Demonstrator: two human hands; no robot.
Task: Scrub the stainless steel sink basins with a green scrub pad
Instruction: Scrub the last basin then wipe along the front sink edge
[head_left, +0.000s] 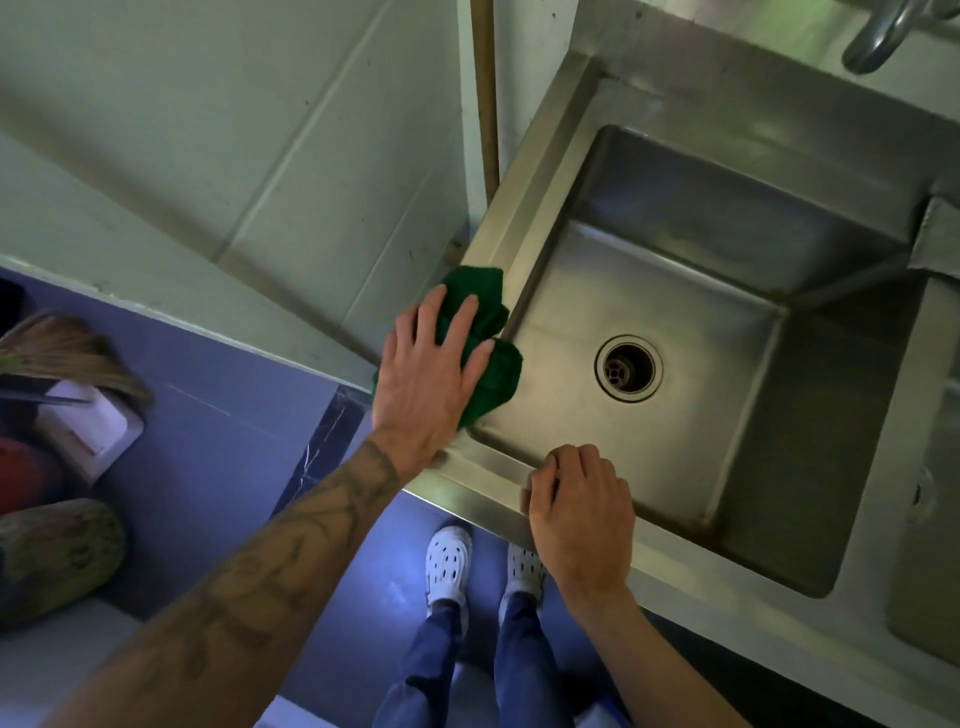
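Left grip (426, 379) is lying released, fingers straight and spread, palm pressing flat on the dark green crumpled scrub pad (500, 375). Pad is sitting over the left rim of the square stainless steel sink basin (727, 218), close to its near-left corner; one fold is hanging inside the basin wall, another is poking out past the fingertips on the far side. Tattooed forearm (291, 545) is reaching in from the near left.

Right grip (582, 509) is clenching on the near rim of the same basin, fingers curled over its inner edge, knuckles up. Well apart from the pad.

Round metal drain (628, 368) is showing in the middle of the basin floor, right of the pad, not touching it. Curved metal tap spout (878, 41) is hanging at the far right. A second steel basin (930, 571) is showing partly at the right edge.

Person is standing at the sink in white perforated clogs (449, 566) and blue trousers (426, 670) on a bluish floor (234, 441). Pale tiled wall (260, 156) is running along the left. Straw-coloured broom bristles (67, 353) are lying at the far left edge, blurred.
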